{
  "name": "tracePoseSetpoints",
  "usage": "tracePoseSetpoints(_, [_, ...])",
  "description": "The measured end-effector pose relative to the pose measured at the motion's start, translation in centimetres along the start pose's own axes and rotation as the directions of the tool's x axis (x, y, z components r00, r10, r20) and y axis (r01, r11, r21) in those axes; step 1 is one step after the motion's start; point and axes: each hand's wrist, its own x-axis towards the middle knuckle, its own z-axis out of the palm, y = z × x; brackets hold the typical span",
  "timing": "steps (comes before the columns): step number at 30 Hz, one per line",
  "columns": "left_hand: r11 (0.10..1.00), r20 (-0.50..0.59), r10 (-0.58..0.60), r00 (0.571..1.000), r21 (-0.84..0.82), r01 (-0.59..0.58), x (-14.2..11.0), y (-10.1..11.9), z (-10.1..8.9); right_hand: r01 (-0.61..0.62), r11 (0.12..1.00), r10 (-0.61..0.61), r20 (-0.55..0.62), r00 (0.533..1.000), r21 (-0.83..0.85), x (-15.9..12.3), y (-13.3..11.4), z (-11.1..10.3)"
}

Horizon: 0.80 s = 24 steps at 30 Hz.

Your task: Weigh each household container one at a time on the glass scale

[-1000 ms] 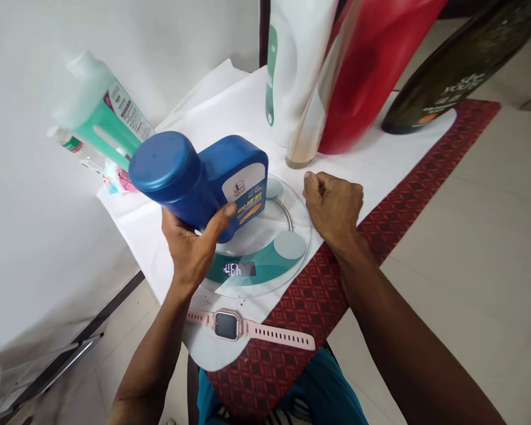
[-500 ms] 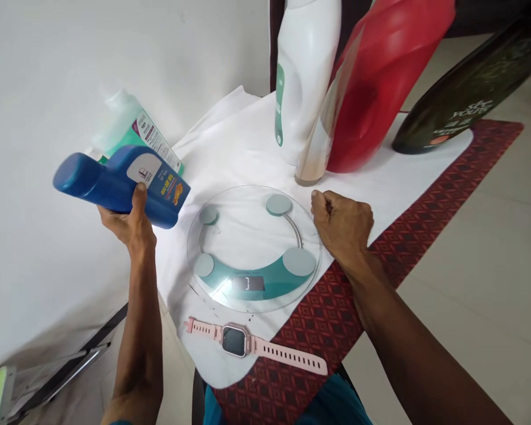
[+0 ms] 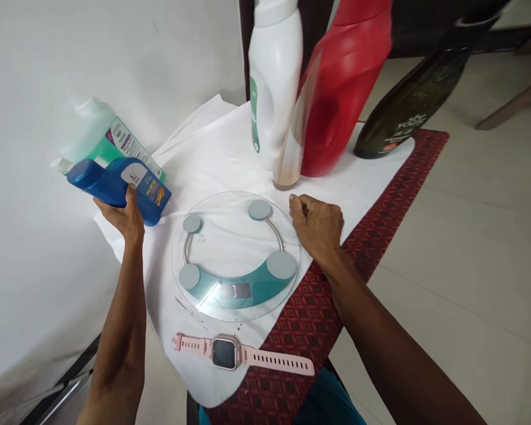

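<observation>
White cloth (image 3: 203, 156), round scale (image 3: 235, 257), blue bottle (image 3: 115, 182) in the left hand (image 3: 126, 219).
On the cloth's far side stand the red bottle (image 3: 345, 88), white bottle (image 3: 274, 77) and dark bottle (image 3: 409, 109); the green bottle (image 3: 98, 134) is by the wall. Left of the scale, the blue bottle tilts cap-left before the green one; whether its base touches the cloth is unclear. The left hand grips it, thumb on the near side. The right hand (image 3: 316, 225) is a fist at the scale's right rim. Nearest lies the watch (image 3: 224, 353), strap stretched out.
</observation>
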Motion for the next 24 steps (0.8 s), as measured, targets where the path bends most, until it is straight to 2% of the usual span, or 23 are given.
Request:
tracePoseSetpoints(4, [1.000, -0.008, 0.009, 1.000, 0.027, -0.009, -0.7, 0.5, -0.2, 0.000, 1.000, 0.000, 0.005, 1.000, -0.024, -0.1, -0.7, -0.5])
tracePoseSetpoints(7, [0.973, -0.028, 0.218, 0.976, 0.083, -0.215, -1.5, 2.6, -0.8, 0.001, 0.999, 0.001, 0.033, 0.999, -0.041, -0.3, -1.2, -1.0])
tracePoseSetpoints(9, [0.914, -0.003, 0.384, 0.923, 0.143, -0.379, -2.1, 4.9, -0.4, -0.001, 0.999, 0.004, 0.054, 0.999, -0.044, -0.4, -1.5, -1.4])
tracePoseSetpoints(11, [0.864, 0.068, 0.475, 0.877, 0.150, -0.480, -2.8, 7.5, 0.9, -0.013, 0.999, 0.016, 0.075, 0.997, -0.045, -0.5, -1.8, -1.8])
tracePoseSetpoints(13, [0.851, 0.120, 0.504, 0.855, 0.101, -0.516, -3.8, 9.9, 3.3, -0.027, 0.998, 0.031, 0.098, 0.995, -0.049, -0.5, -1.9, -2.2])
tracePoseSetpoints(15, [0.875, 0.178, 0.476, 0.861, -0.006, -0.483, -5.4, 11.9, 6.4, -0.032, 0.998, 0.038, 0.116, 0.993, -0.053, -0.5, -2.0, -2.4])
tracePoseSetpoints(17, [0.924, 0.335, 0.382, 0.861, -0.159, -0.348, -7.4, 13.4, 10.1, -0.031, 0.998, 0.038, 0.129, 0.991, -0.052, -0.5, -2.0, -2.5])
tracePoseSetpoints(18, [0.939, 0.442, 0.333, 0.833, -0.231, -0.253, -8.6, 14.0, 12.1, -0.030, 0.998, 0.037, 0.136, 0.990, -0.049, -0.4, -2.1, -2.5])
tracePoseSetpoints(19, [0.944, 0.541, 0.302, 0.785, -0.283, -0.168, -9.7, 14.5, 14.0, -0.030, 0.998, 0.037, 0.144, 0.989, -0.046, -0.4, -2.1, -2.6])
tracePoseSetpoints(20, [0.944, 0.602, 0.279, 0.748, -0.316, -0.098, -10.8, 14.9, 15.9, -0.032, 0.999, 0.038, 0.153, 0.987, -0.043, -0.4, -2.1, -2.7])
tracePoseSetpoints(22, [0.937, 0.659, 0.245, 0.711, -0.348, 0.000, -12.5, 15.6, 19.2, -0.036, 0.999, 0.042, 0.173, 0.984, -0.035, -0.4, -2.2, -2.9])
tracePoseSetpoints(24, [0.941, 0.659, 0.194, 0.727, -0.334, 0.052, -13.3, 16.0, 21.5, -0.037, 0.999, 0.041, 0.192, 0.980, -0.024, -0.5, -2.2, -3.1])
